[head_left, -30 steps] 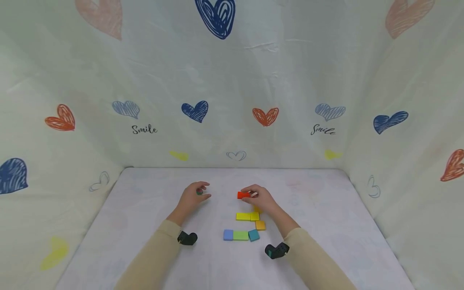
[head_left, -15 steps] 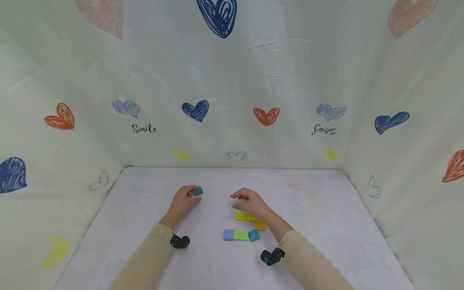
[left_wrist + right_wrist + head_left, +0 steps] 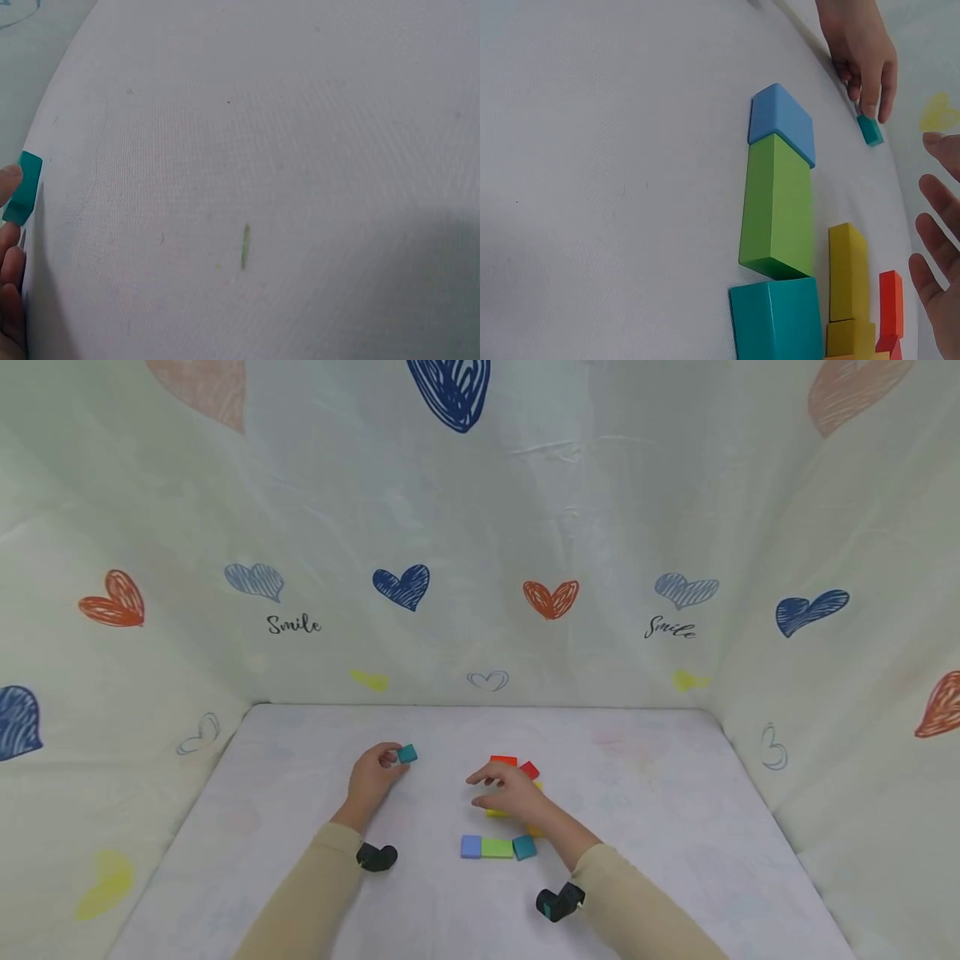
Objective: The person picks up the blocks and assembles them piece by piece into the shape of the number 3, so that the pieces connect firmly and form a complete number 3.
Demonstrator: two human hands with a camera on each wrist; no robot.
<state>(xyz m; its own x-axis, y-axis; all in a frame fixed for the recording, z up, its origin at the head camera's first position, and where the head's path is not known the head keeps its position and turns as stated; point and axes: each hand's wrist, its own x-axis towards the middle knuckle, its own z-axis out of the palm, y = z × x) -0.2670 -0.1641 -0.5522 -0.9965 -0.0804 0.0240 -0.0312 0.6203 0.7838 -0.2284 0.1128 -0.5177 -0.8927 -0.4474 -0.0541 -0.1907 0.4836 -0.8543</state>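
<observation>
My left hand pinches a small teal block between thumb and fingers, over the table's left-centre. In the left wrist view only some fingertips and this block show at the left edge. My right hand is empty, fingers apart, over the yellow blocks and partly hiding them. Just beyond it lie an orange-red block and a tilted darker red block. Nearer me, a blue block, a light green block and a second teal block form a row.
The right wrist view shows a long yellow block beside the row, with a shorter yellow block at its end. Orange blocks sit partly hidden under the right wrist. A white cloth printed with hearts stands around the table.
My right hand has let go of the orange-red block and drawn back toward me and left. The left hand has shifted left, and its teal block has come into plain view at the fingertips.
</observation>
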